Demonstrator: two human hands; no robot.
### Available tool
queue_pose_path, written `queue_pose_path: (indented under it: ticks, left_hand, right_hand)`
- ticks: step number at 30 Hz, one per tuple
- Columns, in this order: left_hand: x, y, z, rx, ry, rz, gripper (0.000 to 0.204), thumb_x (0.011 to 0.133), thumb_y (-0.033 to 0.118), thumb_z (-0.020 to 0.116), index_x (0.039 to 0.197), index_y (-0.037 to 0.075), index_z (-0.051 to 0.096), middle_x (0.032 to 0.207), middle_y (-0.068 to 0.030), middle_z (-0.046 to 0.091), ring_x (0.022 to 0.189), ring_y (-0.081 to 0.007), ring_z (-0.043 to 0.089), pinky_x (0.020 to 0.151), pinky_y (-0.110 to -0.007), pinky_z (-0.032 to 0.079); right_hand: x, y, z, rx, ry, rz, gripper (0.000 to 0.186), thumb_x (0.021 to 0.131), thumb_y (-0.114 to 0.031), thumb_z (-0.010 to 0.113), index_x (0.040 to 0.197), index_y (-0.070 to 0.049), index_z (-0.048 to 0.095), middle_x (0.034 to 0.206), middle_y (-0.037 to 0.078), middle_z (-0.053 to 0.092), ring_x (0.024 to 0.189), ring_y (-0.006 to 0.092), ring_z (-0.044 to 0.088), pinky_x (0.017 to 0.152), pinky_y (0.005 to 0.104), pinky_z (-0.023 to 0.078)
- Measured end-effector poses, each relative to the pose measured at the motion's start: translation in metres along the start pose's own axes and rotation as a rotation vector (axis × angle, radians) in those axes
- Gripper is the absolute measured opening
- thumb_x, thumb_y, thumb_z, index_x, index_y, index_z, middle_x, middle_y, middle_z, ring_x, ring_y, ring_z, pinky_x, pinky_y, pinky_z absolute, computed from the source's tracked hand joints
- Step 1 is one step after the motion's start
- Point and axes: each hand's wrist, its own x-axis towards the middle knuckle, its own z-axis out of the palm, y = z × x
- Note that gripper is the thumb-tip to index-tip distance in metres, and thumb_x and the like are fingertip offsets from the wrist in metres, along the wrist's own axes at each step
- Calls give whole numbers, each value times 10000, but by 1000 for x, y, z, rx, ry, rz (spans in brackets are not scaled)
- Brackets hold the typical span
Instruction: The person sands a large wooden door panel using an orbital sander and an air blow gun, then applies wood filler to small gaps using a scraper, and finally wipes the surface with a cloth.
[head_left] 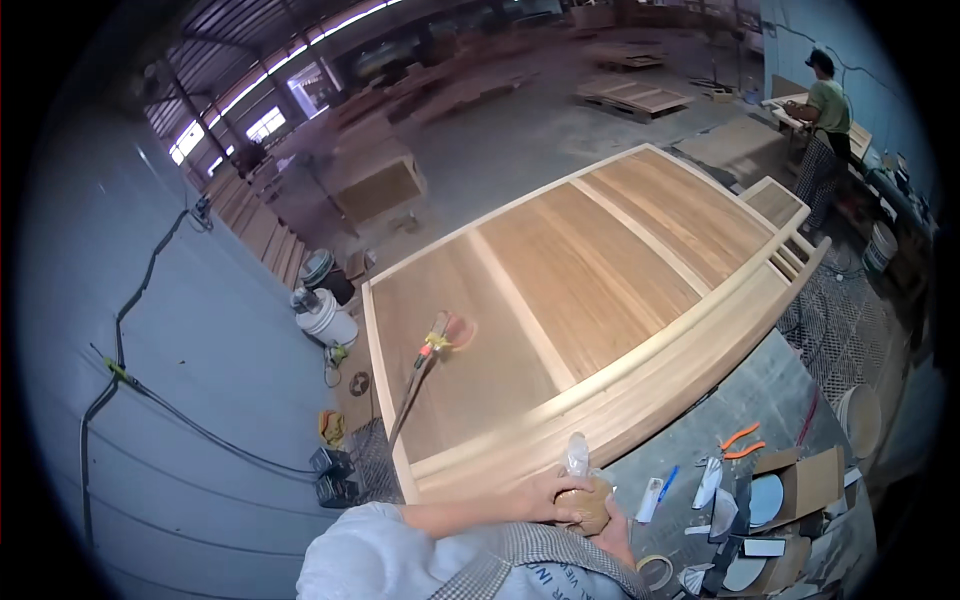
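You wear a light grey top (335, 565) with dark lettering (562, 578), under a finely checked dark-and-white apron (550, 544). Your left sleeve (372, 528) is creased; left forearm (460, 516), left hand (550, 492) and right hand (615, 536) are bare.

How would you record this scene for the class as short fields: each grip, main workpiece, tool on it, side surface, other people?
Left grip: left hand on a tan round item
Right grip: right hand on the same item
Workpiece: large framed wooden panel
Tool on it: red-and-yellow tool with a dark line
Side surface: grey, with orange-handled pliers, blue pen, open cardboard box
Other people: one co-worker, upper right
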Motion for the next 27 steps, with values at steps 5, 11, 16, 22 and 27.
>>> queue_pose_path:
  ticks: [5,11,16,22,27]
  left_hand:
    - [-41,23,-23,338,480,219,497,664,339,677,1119,191,544,1043,-136,483,925,-288,494,804,-390,395]
    - [-107,-10,-32,471,450,341,253,716,310,615,937,187,606,937,-29,530,871,-224,508,754,-372,380]
    - [-163,-50,-36,344,523,223,129,683,200,601,797,141,609,791,-28,538,757,-223,522,656,-321,415]
    - [-225,-42,-71,418,771,147,160,643,148,655,778,68,621,806,-47,589,797,-210,564,668,-317,464]
    - [-255,-55,-52,318,825,8,204,639,85,631,840,55,614,860,-79,584,802,-247,552,699,-321,462]
  right_hand:
    - [20,5,43,-34,4,92,504,876,-407,369,1235,-53,388,1163,159,492,1007,296,534,801,406,484]
    - [25,44,96,-372,-40,232,403,881,-348,418,1149,-52,469,1044,122,564,869,215,600,679,320,533]
    - [57,109,99,-474,59,302,349,885,-253,446,1144,-20,470,1055,109,565,890,183,584,749,303,497]
    - [57,137,170,-491,-64,417,352,875,-259,470,1120,-7,490,1018,97,577,863,169,588,702,278,498]
    - [50,158,176,-568,-93,426,403,863,-250,495,1164,14,445,1053,120,558,915,188,574,747,298,489]
